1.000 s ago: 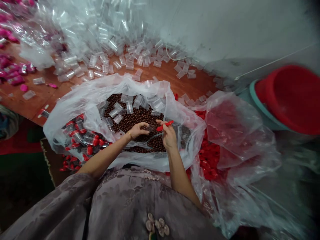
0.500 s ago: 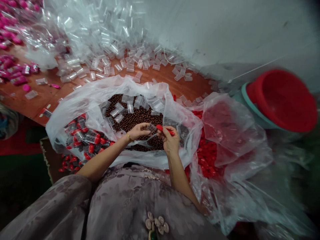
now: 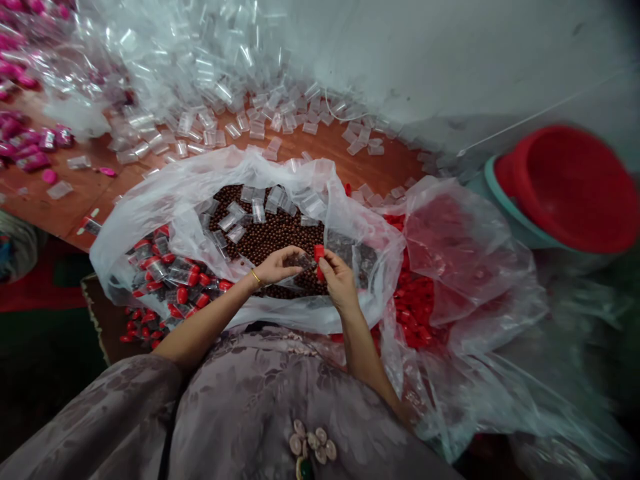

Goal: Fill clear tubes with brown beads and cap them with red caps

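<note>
Over a white plastic bag [image 3: 295, 323] of small brown balls [image 3: 270, 239], my two hands are close together. My left hand [image 3: 283, 265], with a gold bracelet at the wrist, is closed on a small clear container [image 3: 305, 262], partly hidden by its fingers. My right hand [image 3: 339, 275] pinches a red cap [image 3: 319, 253] just right of the container; another red piece shows below it between the fingers. Several clear containers [image 3: 259, 210] lie on the balls. At the bag's left are filled containers with red caps [image 3: 183, 273].
Clear containers [image 3: 200, 120] are heaped along the back of the orange table [image 3: 395, 160]. Pink pieces [image 3: 30, 150] lie at the far left. Red caps [image 3: 413, 300] lie under clear plastic at the right, near a red basin [image 3: 580, 190].
My right hand has turned the red cap from slanted to more upright. The container in my left hand has tilted and is more covered by the fingers. The view has shifted slightly.
</note>
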`<state>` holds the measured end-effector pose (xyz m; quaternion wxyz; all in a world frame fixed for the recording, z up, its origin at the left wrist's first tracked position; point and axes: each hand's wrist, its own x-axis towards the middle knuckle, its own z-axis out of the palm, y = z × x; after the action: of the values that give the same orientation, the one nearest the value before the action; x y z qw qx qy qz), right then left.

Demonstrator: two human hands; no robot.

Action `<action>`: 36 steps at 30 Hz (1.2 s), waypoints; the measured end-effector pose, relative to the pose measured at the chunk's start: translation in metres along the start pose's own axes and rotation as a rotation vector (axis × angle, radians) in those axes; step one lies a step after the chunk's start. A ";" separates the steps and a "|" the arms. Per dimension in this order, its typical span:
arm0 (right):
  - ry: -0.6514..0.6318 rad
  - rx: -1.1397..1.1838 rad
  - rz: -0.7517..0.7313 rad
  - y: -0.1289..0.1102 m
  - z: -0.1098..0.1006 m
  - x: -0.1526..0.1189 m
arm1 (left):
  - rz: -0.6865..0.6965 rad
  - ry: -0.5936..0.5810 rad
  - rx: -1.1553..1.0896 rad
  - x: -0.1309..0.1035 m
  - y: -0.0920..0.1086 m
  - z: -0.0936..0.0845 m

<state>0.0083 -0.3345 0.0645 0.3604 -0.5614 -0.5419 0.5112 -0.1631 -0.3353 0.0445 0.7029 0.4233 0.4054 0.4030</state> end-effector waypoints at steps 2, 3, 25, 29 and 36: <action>-0.035 -0.133 -0.114 -0.004 -0.002 -0.002 | 0.043 -0.011 0.047 0.000 0.000 0.002; -0.056 -0.186 -0.151 -0.006 -0.003 -0.003 | 0.056 -0.016 0.061 0.000 0.000 0.003; -0.282 -0.901 -0.492 -0.006 -0.023 -0.019 | 0.000 -0.131 0.324 0.000 0.002 0.021; -0.338 -0.855 -0.565 -0.015 -0.031 -0.018 | -0.021 -0.139 0.303 -0.009 -0.002 0.028; -0.110 -0.326 -0.241 -0.021 -0.004 -0.008 | -0.111 -0.158 0.982 -0.013 0.019 0.033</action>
<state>0.0083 -0.3380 0.0872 0.2931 -0.5145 -0.6997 0.3997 -0.1417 -0.3502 0.0757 0.4697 0.7112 0.5147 0.0934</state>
